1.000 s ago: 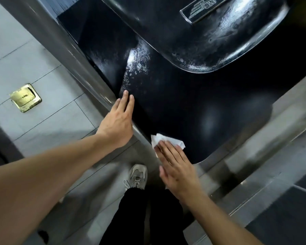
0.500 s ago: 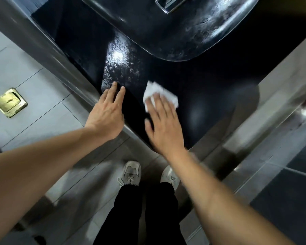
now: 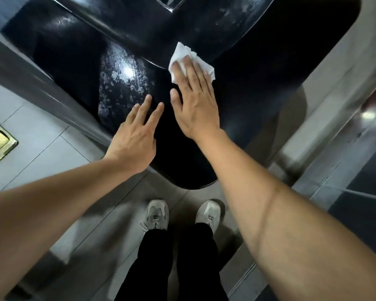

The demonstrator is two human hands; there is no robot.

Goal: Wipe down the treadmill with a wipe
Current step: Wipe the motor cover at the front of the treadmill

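Fingers of the right hand (image 3: 193, 101) lie straight and flat, pressing the white wipe (image 3: 190, 60) against the glossy black treadmill (image 3: 237, 101) cover, just below its raised upper moulding. The left hand (image 3: 135, 137) rests open beside it, fingertips spread on the same panel, holding nothing. The wipe appears thin, limp and light; it will likely bunch or slip from under the fingers unless pinned flat under the pads. The panel looks hard and slick, with a mottled smeared patch (image 3: 122, 83) to the left, judged unfinished.
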